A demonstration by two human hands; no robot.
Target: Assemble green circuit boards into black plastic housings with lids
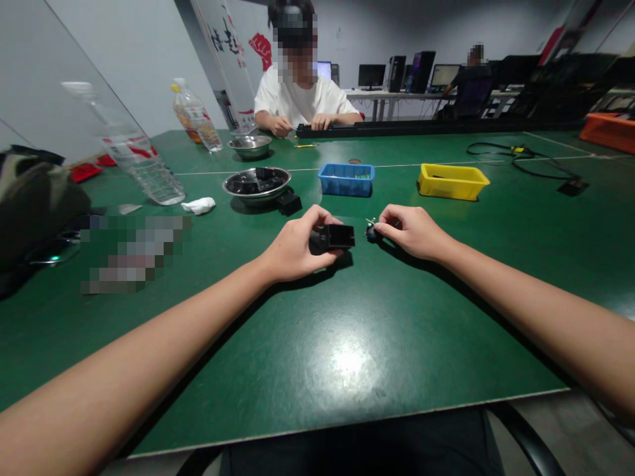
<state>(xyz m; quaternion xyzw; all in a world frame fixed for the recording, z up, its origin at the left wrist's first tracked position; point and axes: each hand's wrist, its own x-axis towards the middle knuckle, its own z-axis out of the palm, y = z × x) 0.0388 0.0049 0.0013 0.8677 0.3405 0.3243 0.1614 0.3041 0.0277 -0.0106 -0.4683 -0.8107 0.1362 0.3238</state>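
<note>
Taking the black box as the clock's centre, the green counter [278,370] spreads all round, and a person in a white shirt [300,99] works beyond its far side near twelve. A clear bottle [143,162] stands at ten, farther out than the metal bowl [235,190] of black pieces. The yellow bin [451,189] sits at two, the blue bin [346,186] at twelve. The left hand [300,244] has its grip partly spread — thumb and fingers wrapped on the black box [340,237] just above the counter. At three, the right hand's [411,230] grip is pinched nearly closed — on a small dark part [371,233].
</note>
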